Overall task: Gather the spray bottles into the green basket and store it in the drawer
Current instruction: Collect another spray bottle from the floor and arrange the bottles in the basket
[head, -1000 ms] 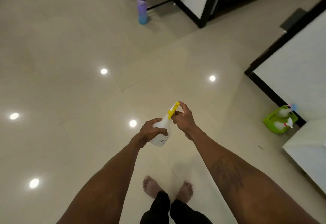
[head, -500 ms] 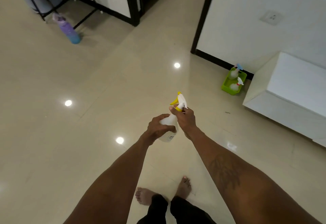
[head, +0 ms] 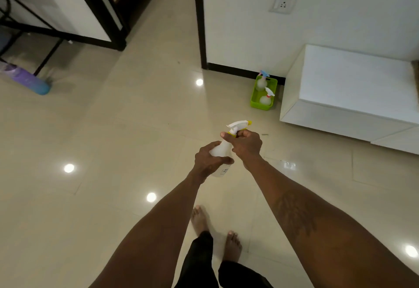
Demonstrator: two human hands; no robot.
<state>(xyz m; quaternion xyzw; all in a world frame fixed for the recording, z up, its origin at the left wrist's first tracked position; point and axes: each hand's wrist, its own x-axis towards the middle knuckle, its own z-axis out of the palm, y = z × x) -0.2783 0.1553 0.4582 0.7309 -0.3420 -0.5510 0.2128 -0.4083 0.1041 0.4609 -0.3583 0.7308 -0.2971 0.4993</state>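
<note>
Left hand [head: 209,159] is wrapped around the white body of a spray bottle [head: 223,151], fingers closed on it. Right hand [head: 246,143] is closed around the same bottle's neck just under the white-and-yellow trigger head [head: 238,125], thumb out to the side. Bottle is carried upright-ish at about waist level over the floor [head: 113,140], not resting on anything. Bare feet visible below, person standing.

Progress: partway. Green basket [head: 255,99] sits on the floor ahead and to the right, against the dark skirting and just beside a white low cabinet [head: 351,88]. Two spray bottles are already in it: one with a blue trigger [head: 261,82] at the far end, one with a white-and-red trigger [head: 266,98] at the near end. The held bottle is well apart from the basket, so it looks like the third one going in. Left to do, as I judge it: drop this bottle in, pick up the basket, put it in the drawer. No open drawer visible; the white cabinet may hold it, cannot tell.

A purple-and-blue water bottle [head: 28,81] lies at far left near a black frame; not a sprayer, probably not part of the task.

Writing: small dark print on a label [head: 224,171] low on the held bottle, too small to read. No brand legible anywhere. Wall socket [head: 282,5] above, unmarked.
</note>
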